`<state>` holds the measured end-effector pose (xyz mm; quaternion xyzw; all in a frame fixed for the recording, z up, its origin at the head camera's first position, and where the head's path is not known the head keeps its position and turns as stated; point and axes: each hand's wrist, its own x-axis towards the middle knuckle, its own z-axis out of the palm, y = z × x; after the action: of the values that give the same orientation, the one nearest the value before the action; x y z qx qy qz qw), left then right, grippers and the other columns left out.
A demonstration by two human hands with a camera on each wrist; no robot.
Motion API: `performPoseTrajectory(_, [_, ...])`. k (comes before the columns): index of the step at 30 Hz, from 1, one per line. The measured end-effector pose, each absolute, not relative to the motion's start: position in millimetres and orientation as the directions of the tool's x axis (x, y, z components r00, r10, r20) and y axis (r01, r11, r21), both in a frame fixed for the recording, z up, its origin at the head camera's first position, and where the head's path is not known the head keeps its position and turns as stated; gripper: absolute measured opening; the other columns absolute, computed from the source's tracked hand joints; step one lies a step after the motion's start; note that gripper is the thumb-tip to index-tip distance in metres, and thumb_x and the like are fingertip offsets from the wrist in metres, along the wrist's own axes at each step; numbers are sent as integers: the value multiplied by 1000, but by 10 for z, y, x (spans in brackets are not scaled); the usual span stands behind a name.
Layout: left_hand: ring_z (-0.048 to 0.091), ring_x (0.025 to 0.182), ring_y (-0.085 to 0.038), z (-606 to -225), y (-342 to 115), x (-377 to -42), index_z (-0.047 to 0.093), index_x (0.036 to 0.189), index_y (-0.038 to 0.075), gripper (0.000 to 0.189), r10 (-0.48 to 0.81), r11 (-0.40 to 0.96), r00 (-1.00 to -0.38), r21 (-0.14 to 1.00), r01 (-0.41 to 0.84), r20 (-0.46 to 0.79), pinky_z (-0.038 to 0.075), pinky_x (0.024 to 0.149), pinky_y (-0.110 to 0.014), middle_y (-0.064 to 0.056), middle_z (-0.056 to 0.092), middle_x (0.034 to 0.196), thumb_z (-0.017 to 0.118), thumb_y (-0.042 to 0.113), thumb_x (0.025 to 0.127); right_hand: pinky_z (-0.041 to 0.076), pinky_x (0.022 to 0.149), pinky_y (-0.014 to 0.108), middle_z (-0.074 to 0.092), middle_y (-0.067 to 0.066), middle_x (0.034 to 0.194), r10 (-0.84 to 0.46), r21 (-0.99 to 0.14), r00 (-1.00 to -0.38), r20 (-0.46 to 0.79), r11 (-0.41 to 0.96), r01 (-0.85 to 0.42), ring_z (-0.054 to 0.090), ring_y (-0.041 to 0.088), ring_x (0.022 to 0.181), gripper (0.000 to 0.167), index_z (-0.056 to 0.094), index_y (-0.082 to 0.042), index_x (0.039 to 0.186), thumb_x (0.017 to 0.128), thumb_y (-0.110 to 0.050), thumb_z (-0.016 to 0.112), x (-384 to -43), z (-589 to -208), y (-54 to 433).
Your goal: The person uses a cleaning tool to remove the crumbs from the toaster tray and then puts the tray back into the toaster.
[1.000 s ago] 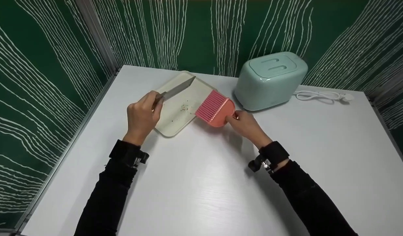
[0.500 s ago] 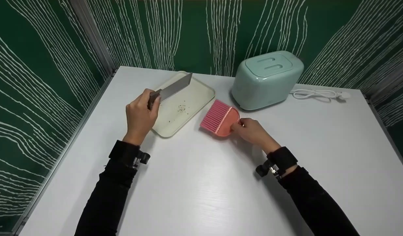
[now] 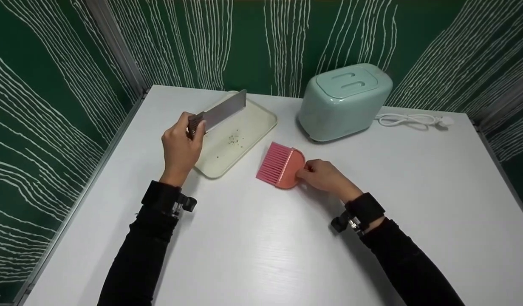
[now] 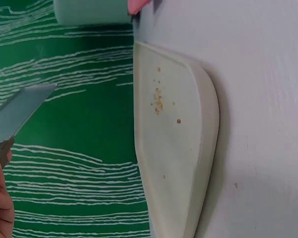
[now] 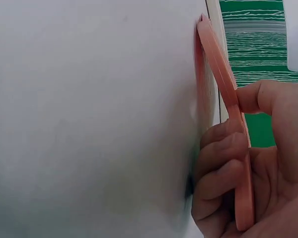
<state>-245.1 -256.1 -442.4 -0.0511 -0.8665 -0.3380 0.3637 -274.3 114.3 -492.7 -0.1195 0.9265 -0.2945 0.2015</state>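
In the head view my left hand (image 3: 180, 146) grips the dark handle of a broad-bladed knife (image 3: 225, 109) above the left part of a cream tray (image 3: 257, 123). The blade stands on edge, pointing to the far right; the left wrist view shows the knife (image 4: 22, 111) raised clear of the tray. Crumbs (image 3: 234, 138) lie on the tray's bottom. My right hand (image 3: 327, 180) holds a brush (image 3: 290, 170) with pink bristles and an orange body, just right of the tray. In the right wrist view, thumb and curled fingers clasp the brush's orange handle (image 5: 244, 198).
A mint-green toaster (image 3: 346, 104) with a lid stands at the back right of the white table (image 3: 261, 255). Its white coiled cord (image 3: 408, 120) lies to the right. A green wall with white lines rises behind. A crumb (image 4: 236, 185) lies on the table beside the tray.
My right hand has drawn the brush away from the tray's edge, toward me, and swung its bristles leftward. The knife has tilted in my left hand, showing more of its flat side.
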Motion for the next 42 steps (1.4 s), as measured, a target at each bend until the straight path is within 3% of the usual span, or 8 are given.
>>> performPoseTrajectory(6, [69, 70, -26, -4425, -2525, -2487, 69, 111, -3, 24, -191, 737, -746, 595, 319, 637, 49, 63, -28, -18, 78, 93, 70, 21, 107, 40, 61, 29, 53, -2, 72, -347, -549, -893, -287, 823, -144, 51, 17, 67, 30, 58, -16, 78, 99, -38, 61, -2683, -4899, 1096])
performPoseTrajectory(13, [76, 81, -27, -4426, -2456, -2534, 70, 110, -1, 23, -205, 691, -780, 652, 313, 592, 49, 65, -26, -17, 79, 97, 70, 22, 107, 37, 57, 28, 50, -4, 66, -329, -500, -904, -274, 852, -158, 49, 15, 62, 38, 55, -18, 72, 96, -44, 67, -2620, -4866, 1034])
performPoseTrajectory(21, [76, 86, -26, -4414, -2355, -2593, 69, 111, 0, 22, -216, 626, -827, 723, 291, 519, 42, 64, -16, -16, 79, 100, 70, 21, 107, 34, 56, 28, 48, -4, 65, -338, -494, -910, -242, 850, -185, 47, 14, 61, 43, 55, -17, 73, 95, -48, 73, -2563, -4854, 1011])
performPoseTrajectory(25, [76, 84, -24, -4414, -2306, -2618, 68, 114, 1, 22, -220, 586, -855, 765, 269, 469, 44, 62, -14, -16, 80, 104, 69, 22, 107, 34, 56, 29, 49, -4, 67, -345, -470, -913, -215, 857, -213, 48, 15, 62, 44, 53, -17, 75, 95, -50, 75, -2533, -4860, 991])
performPoseTrajectory(33, [67, 57, -10, -4440, -2245, -2680, 66, 109, 3, 20, -214, 469, -900, 848, 247, 380, 50, 45, -18, -17, 80, 102, 69, 23, 108, 35, 56, 30, 49, -3, 67, -328, -433, -920, -214, 876, -212, 50, 16, 62, 46, 52, -17, 77, 96, -53, 73, -2506, -4856, 955])
performPoseTrajectory(42, [55, 44, -4, -4472, -2162, -2738, 59, 98, 8, 18, -230, 341, -932, 920, 191, 279, 47, 43, -19, -15, 77, 96, 69, 21, 107, 37, 55, 30, 55, -2, 68, -362, -437, -912, -192, 864, -251, 53, 16, 60, 43, 59, -15, 79, 97, -51, 74, -2491, -4888, 952])
